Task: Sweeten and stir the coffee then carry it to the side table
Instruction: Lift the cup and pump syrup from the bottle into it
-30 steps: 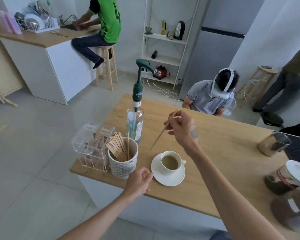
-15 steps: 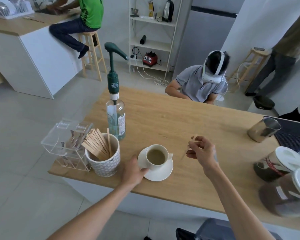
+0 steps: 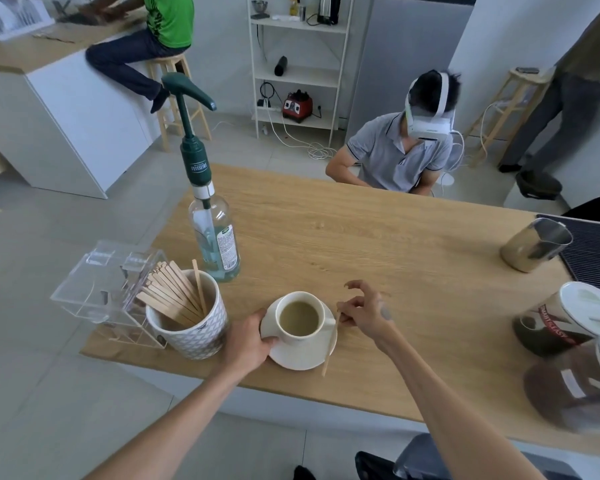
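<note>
Your left hand (image 3: 248, 341) grips the saucer (image 3: 300, 351) rim; the coffee cup (image 3: 300, 318) sits on it, on the table (image 3: 378, 244). Your right hand (image 3: 366, 311) pinches the stir stick (image 3: 329, 346) (fingertips partly hidden).

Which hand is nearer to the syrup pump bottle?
The left hand. It grips the saucer rim, below the syrup pump bottle. The right hand holds a stir stick past the cup, farther right.

On worktop (image 3: 378, 244): 1 coffee cup (image 3: 300, 318), 1 saucer (image 3: 300, 356), 1 syrup bottle (image 3: 215, 237), 1 stick holder (image 3: 191, 329), 1 loose stir stick (image 3: 329, 348), 1 steel jug (image 3: 534, 245).
</note>
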`<state>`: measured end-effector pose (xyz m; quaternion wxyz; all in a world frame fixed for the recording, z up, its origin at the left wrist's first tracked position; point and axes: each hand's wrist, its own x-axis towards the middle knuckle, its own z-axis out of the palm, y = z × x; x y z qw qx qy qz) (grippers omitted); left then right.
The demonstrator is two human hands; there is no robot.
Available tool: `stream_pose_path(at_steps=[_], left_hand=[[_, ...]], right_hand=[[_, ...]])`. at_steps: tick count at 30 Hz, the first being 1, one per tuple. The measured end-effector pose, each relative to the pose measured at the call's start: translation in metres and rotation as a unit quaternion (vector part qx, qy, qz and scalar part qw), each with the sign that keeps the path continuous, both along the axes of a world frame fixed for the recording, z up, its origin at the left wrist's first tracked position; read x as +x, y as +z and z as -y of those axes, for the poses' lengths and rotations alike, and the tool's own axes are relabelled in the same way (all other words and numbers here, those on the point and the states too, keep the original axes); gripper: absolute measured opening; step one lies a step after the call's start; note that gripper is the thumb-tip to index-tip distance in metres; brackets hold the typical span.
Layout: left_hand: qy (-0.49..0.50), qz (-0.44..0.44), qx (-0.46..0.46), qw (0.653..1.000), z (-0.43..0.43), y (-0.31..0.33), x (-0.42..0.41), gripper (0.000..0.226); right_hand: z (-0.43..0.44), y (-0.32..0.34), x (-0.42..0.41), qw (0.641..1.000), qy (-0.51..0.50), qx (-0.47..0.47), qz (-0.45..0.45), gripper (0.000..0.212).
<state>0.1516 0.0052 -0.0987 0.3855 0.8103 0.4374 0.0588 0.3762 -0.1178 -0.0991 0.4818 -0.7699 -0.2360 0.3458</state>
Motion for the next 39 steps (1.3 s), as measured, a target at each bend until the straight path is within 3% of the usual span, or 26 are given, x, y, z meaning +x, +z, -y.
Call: stream_pose_path(at_steps=[7,12,23,29,33,39], left_hand=[[-0.014,0.009,0.007,1.000,-0.003,-0.001,-0.001,0.056],[-0.019,-0.001,0.004,1.000,-0.006,-0.002,-0.001,0.054],[-0.027,-0.028,0.035,0.999,-0.010,-0.006,-0.002,0.056],[0.002,-0.076,0.069,0.995,-0.006,-0.002,-0.007,0.047],[0.034,-0.001,0.052,0.998,-0.001,0.001,-0.011,0.059],[-0.021,0.071,-0.085,0.994,0.006,0.007,-0.009,0.107]], right_hand=[[-0.025,-0.005,-0.001,0.998,0.051,-0.032,0.034,0.038],[-0.030,-0.012,0.002,0.986,0.091,-0.069,0.118,0.039],[-0.030,-0.022,-0.003,0.979,0.079,-0.097,0.164,0.042],[-0.015,-0.006,-0.003,0.976,0.003,-0.116,0.184,0.035],[0.009,0.015,-0.014,0.978,0.022,-0.075,0.195,0.012],[0.026,0.029,-0.033,0.975,0.187,-0.092,0.072,0.020]])
